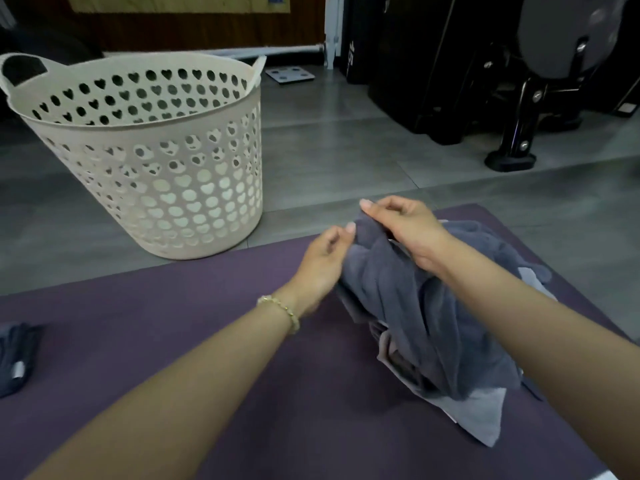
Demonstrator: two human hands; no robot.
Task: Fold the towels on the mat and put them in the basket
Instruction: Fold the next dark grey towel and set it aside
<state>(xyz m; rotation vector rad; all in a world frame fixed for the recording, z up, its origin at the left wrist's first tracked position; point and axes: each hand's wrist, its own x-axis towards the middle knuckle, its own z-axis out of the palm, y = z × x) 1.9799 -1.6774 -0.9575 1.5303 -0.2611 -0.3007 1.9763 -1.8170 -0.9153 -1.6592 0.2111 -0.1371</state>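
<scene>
A dark grey towel [408, 306] hangs bunched above the purple mat [207, 341], lifted at its top edge. My right hand [408, 230] pinches that top edge between thumb and fingers. My left hand [322, 261] grips the same edge just to the left, thumb against the cloth. Beneath the hanging towel lies a pile of lighter grey towels [485, 417] on the mat's right side. The cream basket [166, 161] with heart-shaped holes stands on the floor beyond the mat at the left; its inside is partly hidden.
A dark folded cloth [17, 355] lies at the mat's left edge. Black exercise equipment [519, 98] with a foot stands at the back right on the grey floor [329, 140]. A small flat scale [290, 76] lies near the far wall.
</scene>
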